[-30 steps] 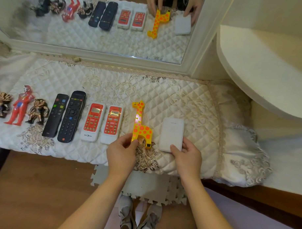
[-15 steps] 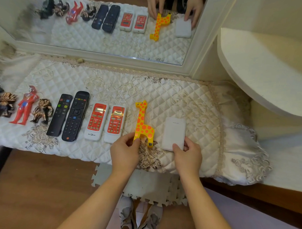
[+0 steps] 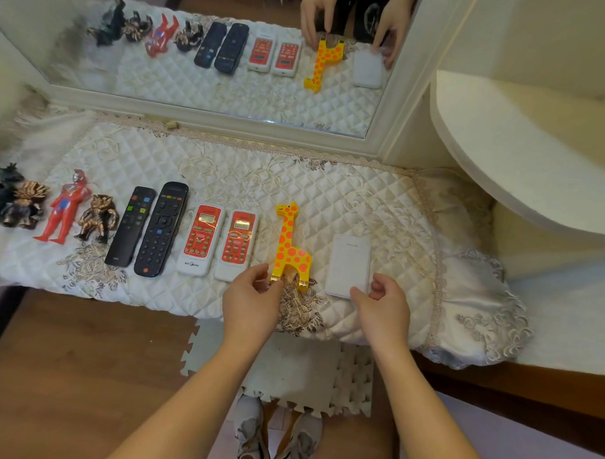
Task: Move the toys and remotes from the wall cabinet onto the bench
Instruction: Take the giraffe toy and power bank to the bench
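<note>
On the quilted bench cover (image 3: 329, 202) lies a row of toy figures (image 3: 97, 218), a red figure (image 3: 63, 207), two black remotes (image 3: 160, 229), and two red-and-white remotes (image 3: 218, 238). An orange-spotted yellow giraffe toy (image 3: 288, 247) lies flat to their right, then a white remote (image 3: 349, 263). My left hand (image 3: 252, 296) pinches the giraffe's near foot with its fingertips. My right hand (image 3: 382, 300) hovers at the white remote's near right corner, fingers loosely curled, thumb just touching the edge.
A framed mirror (image 3: 391, 105) stands behind the bench and reflects the row and both hands. A rounded cream shelf (image 3: 523, 144) juts out at the right. Foam puzzle mats (image 3: 289, 366) and my shoes (image 3: 277, 431) are on the wooden floor below.
The giraffe and the white remote have been laid flat on the cover. Both hands have drawn back a little toward me, and my right hand has loosened from the white remote.
</note>
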